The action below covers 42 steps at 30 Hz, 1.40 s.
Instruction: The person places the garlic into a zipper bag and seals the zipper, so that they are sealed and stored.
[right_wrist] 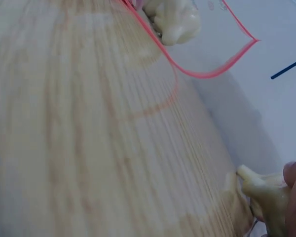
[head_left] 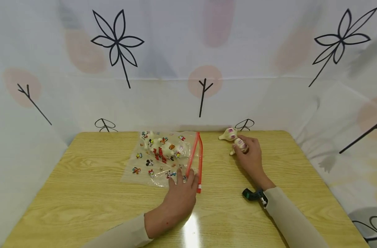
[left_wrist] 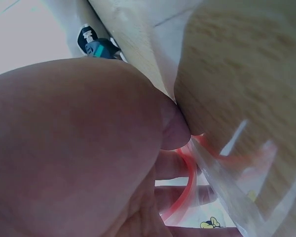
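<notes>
**Head view: part done, by the look of it**

Starting at far left, can see a clear zip bag (head_left: 155, 179) printed with cartoon figures, spread on a wooden table (head_left: 83, 193), opening toward the right. Visible through the film: garlic-like pale pieces (head_left: 168, 151). Cannot count them for prints and glare. Would call that portion done.

Next along, over the bag's near right part: the left hand (head_left: 180, 199), fingers stretched out, thumb close to the red zip strip (head_left: 193, 154). Cannot tell whether pinching that strip or only pressing on the film. Looks unsealed, with the strip's two edges parting from the far corner and a white slider (head_left: 199, 186) at the near end. Would judge the bag not yet closed.

Farther right, well apart from the left hand and near the table's back edge: an ungripped bulb (head_left: 229, 133), just beside a held bulb (head_left: 240, 145). Cannot tell whether touching. Clamped on the nearer one, between thumb and fingers: the right hand (head_left: 252, 158). Would count both as what is left, being outside the bag. Last, at the right wrist, a dark device (head_left: 252, 195).

Checked against the right wrist view, shows a wide bag mouth, edge partly raised off the table.
</notes>
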Motion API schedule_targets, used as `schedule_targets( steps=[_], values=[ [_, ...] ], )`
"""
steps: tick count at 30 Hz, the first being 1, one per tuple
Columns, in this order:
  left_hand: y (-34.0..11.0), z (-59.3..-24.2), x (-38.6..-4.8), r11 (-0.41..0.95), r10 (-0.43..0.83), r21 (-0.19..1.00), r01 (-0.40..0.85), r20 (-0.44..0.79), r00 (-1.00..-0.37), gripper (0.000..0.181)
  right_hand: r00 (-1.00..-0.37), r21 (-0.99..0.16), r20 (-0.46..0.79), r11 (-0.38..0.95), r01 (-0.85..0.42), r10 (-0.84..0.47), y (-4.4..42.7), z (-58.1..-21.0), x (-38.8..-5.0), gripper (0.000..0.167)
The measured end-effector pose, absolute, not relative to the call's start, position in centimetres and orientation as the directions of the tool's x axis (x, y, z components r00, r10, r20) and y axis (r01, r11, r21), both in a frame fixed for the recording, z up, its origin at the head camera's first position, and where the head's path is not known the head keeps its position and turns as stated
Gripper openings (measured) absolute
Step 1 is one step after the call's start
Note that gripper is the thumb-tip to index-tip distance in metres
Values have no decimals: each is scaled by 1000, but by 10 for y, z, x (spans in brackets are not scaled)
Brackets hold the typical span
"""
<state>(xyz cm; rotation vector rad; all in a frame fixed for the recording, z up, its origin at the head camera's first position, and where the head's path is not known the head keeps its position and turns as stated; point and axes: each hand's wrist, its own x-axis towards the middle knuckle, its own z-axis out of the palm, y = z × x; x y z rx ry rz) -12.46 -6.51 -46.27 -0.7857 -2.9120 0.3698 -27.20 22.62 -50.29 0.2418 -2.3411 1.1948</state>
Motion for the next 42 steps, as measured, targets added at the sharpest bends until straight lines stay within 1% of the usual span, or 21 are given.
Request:
schedule_targets(
  steps=[4, 6, 8, 11, 14, 18, 22, 26, 31, 34, 42],
  values=[
    [-65, -463, -124, 838, 507, -256, 482, 40, -861, 68, -852, -711, 522, 570, -412, 35, 225, -503, -269, 43],
    [-65, -463, -124, 839, 507, -249, 483, 41, -861, 68, -849, -712, 528, 555, -429, 22, 225, -503, -268, 47],
    [-65, -463, -124, 841, 508, -244, 484, 44, -860, 68, -848, -713, 530, 546, -439, 10, 224, -502, -267, 56],
    [-65, -463, -124, 840, 511, -241, 486, 51, -858, 69, -869, -744, 495, 520, -420, 7, 223, -502, -265, 75],
    [-66, -465, -124, 840, 513, -242, 486, 58, -857, 69, -899, -791, 438, 481, -379, 12, 222, -503, -264, 84],
    [-66, -466, -124, 842, 512, -238, 485, 63, -857, 69, -917, -812, 398, 476, -338, 26, 220, -505, -263, 77],
    [-67, -466, -124, 841, 513, -239, 485, 66, -856, 69, -915, -786, 404, 516, -340, 13, 219, -504, -262, 66],
    [-68, -467, -124, 839, 514, -243, 486, 61, -856, 69, -909, -768, 416, 533, -356, -9, 219, -503, -260, 60],
    [-68, -467, -124, 838, 515, -235, 492, 45, -856, 69, -916, -796, 401, 488, -358, -19, 214, -502, -257, 59],
    [-68, -466, -124, 841, 513, -222, 494, 36, -857, 69, -921, -815, 388, 454, -360, -34, 209, -501, -252, 62],
    [-68, -461, -124, 836, 520, -220, 502, 29, -854, 68, -906, -798, 407, 438, -415, -118, 198, -500, -244, 67]
  ],
)
